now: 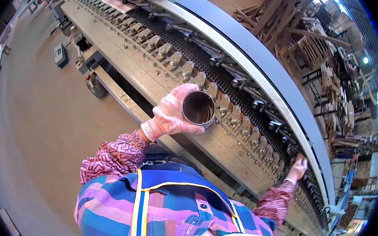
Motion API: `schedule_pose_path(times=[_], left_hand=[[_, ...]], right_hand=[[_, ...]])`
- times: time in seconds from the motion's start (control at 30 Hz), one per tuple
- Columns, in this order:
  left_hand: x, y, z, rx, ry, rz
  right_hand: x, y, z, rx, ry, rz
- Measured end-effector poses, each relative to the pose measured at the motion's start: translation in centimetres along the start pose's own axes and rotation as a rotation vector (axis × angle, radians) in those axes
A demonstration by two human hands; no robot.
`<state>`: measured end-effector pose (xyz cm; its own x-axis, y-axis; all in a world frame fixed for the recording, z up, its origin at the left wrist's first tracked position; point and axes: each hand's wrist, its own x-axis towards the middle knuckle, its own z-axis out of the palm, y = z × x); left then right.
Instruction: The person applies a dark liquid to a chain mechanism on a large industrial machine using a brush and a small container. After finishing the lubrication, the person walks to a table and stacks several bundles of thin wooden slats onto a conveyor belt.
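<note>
My left hand (173, 112), in a pink and white knitted glove, is closed around a round metal cup (198, 109). The cup's open mouth faces up, and a little brownish liquid seems to lie inside. Below the cup runs the machine's long metal bed (149, 65), with a row of small metal brackets (175, 59) along it. On the far right, my right hand (297, 168) looks bare and reaches in at the dark conveyor chain (220, 66), close to the pale curved rail. Its fingertips are small and partly hidden, so their grip is unclear.
A white and grey rail (255, 53) runs along the machine's far side, with several black clamp rods (234, 72) beneath it. Stacked wooden strips (274, 13) lie beyond. On the left floor stands a grey box (60, 55). A red-capped container (94, 86) is beside the frame.
</note>
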<state>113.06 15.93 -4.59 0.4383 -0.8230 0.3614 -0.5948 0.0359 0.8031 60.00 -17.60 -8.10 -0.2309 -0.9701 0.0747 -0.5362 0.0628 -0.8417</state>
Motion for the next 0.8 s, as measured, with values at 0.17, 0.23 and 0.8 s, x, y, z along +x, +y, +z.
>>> schedule_pose_path(times=[0.17,0.23,0.8], left_hand=[[-0.2,0.3,0.1,0.020,-0.029,0.019],[-0.2,0.1,0.5,0.006,-0.013,0.010],[-0.2,-0.1,0.2,-0.034,0.000,-0.003]], right_hand=[[2.4,4.2,0.0,0.073,0.082,-0.040],[5.4,3.2,-3.6,-0.308,-0.076,0.051],[1.1,-1.7,-0.8,0.132,0.001,0.329]])
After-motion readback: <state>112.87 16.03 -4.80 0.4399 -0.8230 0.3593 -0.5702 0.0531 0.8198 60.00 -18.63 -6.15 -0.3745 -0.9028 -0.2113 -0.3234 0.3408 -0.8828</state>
